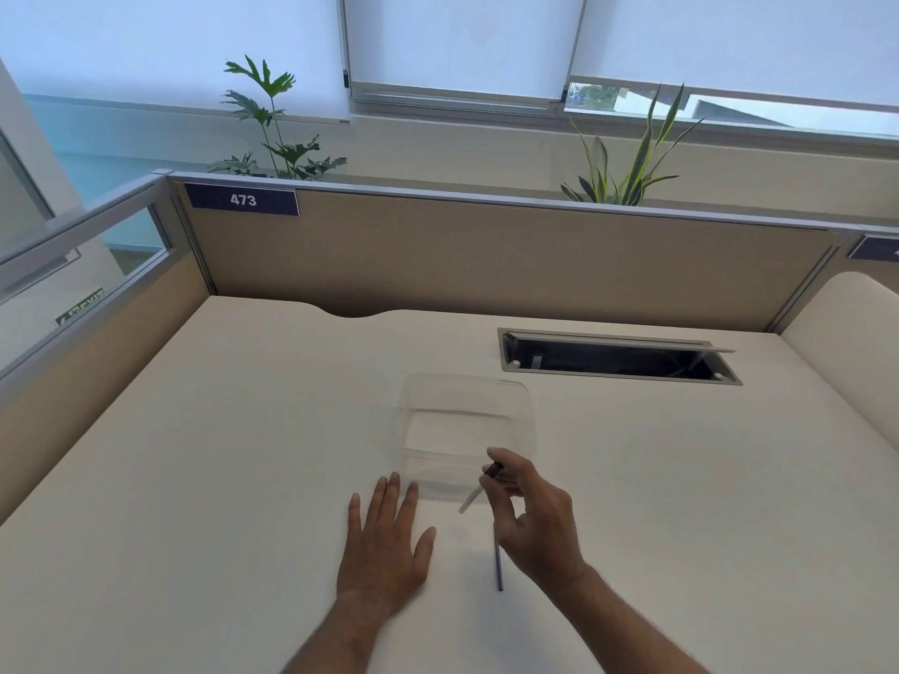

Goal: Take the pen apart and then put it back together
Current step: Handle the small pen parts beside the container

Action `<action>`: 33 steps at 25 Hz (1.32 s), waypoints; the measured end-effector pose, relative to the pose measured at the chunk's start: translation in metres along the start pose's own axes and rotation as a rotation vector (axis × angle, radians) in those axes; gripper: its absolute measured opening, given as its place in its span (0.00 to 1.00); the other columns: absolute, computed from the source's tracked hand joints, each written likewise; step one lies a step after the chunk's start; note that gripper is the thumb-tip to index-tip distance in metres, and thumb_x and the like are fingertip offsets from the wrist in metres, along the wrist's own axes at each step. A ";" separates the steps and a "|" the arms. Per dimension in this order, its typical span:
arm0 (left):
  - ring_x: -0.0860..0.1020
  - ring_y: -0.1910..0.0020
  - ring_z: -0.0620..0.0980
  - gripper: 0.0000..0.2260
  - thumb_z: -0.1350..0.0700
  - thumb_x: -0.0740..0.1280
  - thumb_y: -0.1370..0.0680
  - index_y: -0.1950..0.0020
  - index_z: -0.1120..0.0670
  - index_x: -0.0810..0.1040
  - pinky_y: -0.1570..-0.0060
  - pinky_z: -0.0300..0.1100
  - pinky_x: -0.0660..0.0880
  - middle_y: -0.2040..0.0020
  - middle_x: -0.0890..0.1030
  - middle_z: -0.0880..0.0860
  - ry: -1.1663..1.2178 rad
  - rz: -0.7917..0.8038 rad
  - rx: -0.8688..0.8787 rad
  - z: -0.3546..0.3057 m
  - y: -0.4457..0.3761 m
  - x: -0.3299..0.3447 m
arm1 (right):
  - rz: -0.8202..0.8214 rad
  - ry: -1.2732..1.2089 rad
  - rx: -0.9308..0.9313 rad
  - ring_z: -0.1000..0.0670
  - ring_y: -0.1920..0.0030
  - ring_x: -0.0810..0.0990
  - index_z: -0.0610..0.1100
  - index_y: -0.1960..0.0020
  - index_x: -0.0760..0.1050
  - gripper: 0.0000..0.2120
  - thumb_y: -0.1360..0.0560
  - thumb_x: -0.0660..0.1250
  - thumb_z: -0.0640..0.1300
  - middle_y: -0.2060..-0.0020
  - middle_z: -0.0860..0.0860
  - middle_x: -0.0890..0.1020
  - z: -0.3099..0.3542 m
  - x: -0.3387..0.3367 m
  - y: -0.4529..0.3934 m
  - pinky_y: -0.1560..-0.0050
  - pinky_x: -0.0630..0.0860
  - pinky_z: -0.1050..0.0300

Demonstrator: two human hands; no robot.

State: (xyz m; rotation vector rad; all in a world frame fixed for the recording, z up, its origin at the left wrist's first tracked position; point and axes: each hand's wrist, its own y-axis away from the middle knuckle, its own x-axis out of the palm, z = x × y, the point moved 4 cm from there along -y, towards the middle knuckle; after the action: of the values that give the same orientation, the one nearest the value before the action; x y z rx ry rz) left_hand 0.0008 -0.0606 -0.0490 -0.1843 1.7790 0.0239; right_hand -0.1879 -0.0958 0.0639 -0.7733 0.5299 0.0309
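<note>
The right hand (530,518) pinches a clear pen barrel (474,496), its long axis running from 1 to 7 o'clock, dark tip up. A thin blue refill (498,566) lies on the desk (194,479), pointing 12 to 6; the left hand (384,542) rests flat, released.

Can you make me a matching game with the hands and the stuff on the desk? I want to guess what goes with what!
Things:
1. left hand
2. right hand
3. clear plastic container
4. thin dark stick

Clues:
A. see-through and empty
B. flat on the desk, fingers spread
C. lying on the desk, partly under a hand
D. pinching a small dark pen piece

Pairs: 1-B, 2-D, 3-A, 4-C
</note>
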 end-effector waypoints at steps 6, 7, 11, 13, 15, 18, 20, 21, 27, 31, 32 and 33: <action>0.55 0.23 0.54 0.30 0.40 0.51 0.23 0.23 0.52 0.59 0.28 0.58 0.43 0.22 0.59 0.56 -0.002 -0.013 0.011 -0.001 0.000 -0.003 | -0.029 -0.014 -0.011 0.62 0.56 0.83 0.49 0.39 0.74 0.12 0.22 0.67 0.46 0.54 0.59 0.83 0.000 0.002 0.003 0.55 0.80 0.68; 0.53 0.23 0.53 0.30 0.40 0.51 0.23 0.23 0.52 0.57 0.28 0.58 0.42 0.22 0.57 0.56 -0.012 -0.006 0.010 -0.001 -0.001 -0.002 | 0.026 0.017 -0.030 0.61 0.58 0.84 0.50 0.39 0.74 0.13 0.23 0.68 0.45 0.55 0.58 0.84 0.000 0.004 0.007 0.57 0.81 0.67; 0.55 0.23 0.53 0.30 0.40 0.54 0.23 0.23 0.52 0.59 0.28 0.58 0.43 0.22 0.59 0.56 -0.004 -0.005 0.009 0.000 0.000 0.000 | 0.107 0.114 -0.058 0.57 0.62 0.84 0.52 0.40 0.74 0.17 0.26 0.72 0.40 0.59 0.56 0.85 -0.003 0.005 0.015 0.62 0.82 0.61; 0.56 0.23 0.54 0.30 0.41 0.55 0.23 0.24 0.53 0.61 0.28 0.58 0.43 0.23 0.61 0.57 -0.006 -0.011 0.016 -0.002 0.000 -0.002 | 0.050 0.074 -0.025 0.58 0.61 0.85 0.50 0.40 0.74 0.17 0.27 0.71 0.40 0.58 0.55 0.86 -0.005 0.002 0.012 0.60 0.82 0.62; 0.58 0.24 0.55 0.30 0.41 0.56 0.23 0.24 0.53 0.62 0.29 0.58 0.44 0.23 0.62 0.57 -0.004 -0.020 0.021 -0.002 0.000 -0.002 | 0.027 0.051 -0.022 0.58 0.60 0.85 0.50 0.39 0.74 0.17 0.26 0.71 0.40 0.58 0.55 0.86 -0.004 0.000 0.010 0.59 0.82 0.63; 0.57 0.23 0.54 0.30 0.41 0.55 0.23 0.24 0.53 0.61 0.28 0.58 0.44 0.23 0.61 0.57 -0.013 -0.020 0.018 -0.001 0.000 -0.002 | 0.031 0.036 -0.019 0.57 0.61 0.85 0.50 0.39 0.74 0.18 0.27 0.71 0.40 0.58 0.54 0.86 -0.003 0.000 0.012 0.58 0.82 0.62; 0.57 0.24 0.55 0.30 0.41 0.54 0.23 0.24 0.53 0.61 0.28 0.58 0.44 0.23 0.61 0.57 -0.019 -0.019 0.018 -0.001 0.001 -0.002 | 0.041 0.031 -0.018 0.57 0.61 0.85 0.50 0.40 0.74 0.18 0.27 0.72 0.39 0.59 0.54 0.85 -0.003 0.002 0.014 0.59 0.82 0.61; 0.58 0.24 0.55 0.30 0.41 0.53 0.23 0.24 0.53 0.62 0.29 0.58 0.45 0.23 0.62 0.57 -0.021 -0.022 0.019 -0.001 0.000 -0.002 | 0.048 0.032 -0.023 0.57 0.61 0.84 0.50 0.40 0.74 0.18 0.27 0.72 0.39 0.59 0.55 0.85 -0.002 0.002 0.014 0.59 0.82 0.60; 0.58 0.24 0.54 0.29 0.42 0.56 0.23 0.24 0.53 0.62 0.28 0.58 0.44 0.23 0.62 0.57 -0.012 -0.019 0.014 -0.002 0.000 -0.003 | -0.039 -0.013 -0.051 0.59 0.58 0.84 0.48 0.38 0.73 0.15 0.24 0.69 0.43 0.56 0.55 0.85 0.009 -0.008 -0.007 0.55 0.81 0.66; 0.56 0.23 0.54 0.29 0.42 0.56 0.23 0.24 0.53 0.61 0.28 0.58 0.43 0.23 0.61 0.57 0.003 -0.020 0.011 -0.002 0.001 -0.004 | -0.064 -0.058 -0.032 0.60 0.57 0.83 0.47 0.39 0.72 0.14 0.23 0.67 0.43 0.55 0.56 0.83 0.010 -0.007 -0.004 0.54 0.79 0.69; 0.55 0.23 0.54 0.29 0.41 0.56 0.23 0.24 0.52 0.60 0.28 0.57 0.42 0.22 0.60 0.56 0.006 -0.018 0.009 -0.002 0.001 -0.005 | -0.004 -0.030 -0.022 0.59 0.58 0.83 0.49 0.39 0.72 0.14 0.24 0.68 0.42 0.56 0.56 0.84 0.009 -0.004 0.000 0.57 0.80 0.68; 0.54 0.23 0.54 0.30 0.41 0.55 0.23 0.23 0.52 0.59 0.28 0.57 0.41 0.22 0.59 0.56 0.008 -0.017 0.009 -0.002 0.001 -0.005 | 0.081 0.026 -0.001 0.58 0.61 0.84 0.52 0.39 0.71 0.16 0.24 0.69 0.42 0.56 0.56 0.84 0.008 0.001 0.005 0.60 0.80 0.66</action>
State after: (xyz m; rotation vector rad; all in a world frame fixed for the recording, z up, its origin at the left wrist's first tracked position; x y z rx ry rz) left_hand -0.0001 -0.0595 -0.0440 -0.1935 1.7853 0.0032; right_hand -0.1849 -0.0870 0.0648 -0.7538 0.5858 0.0967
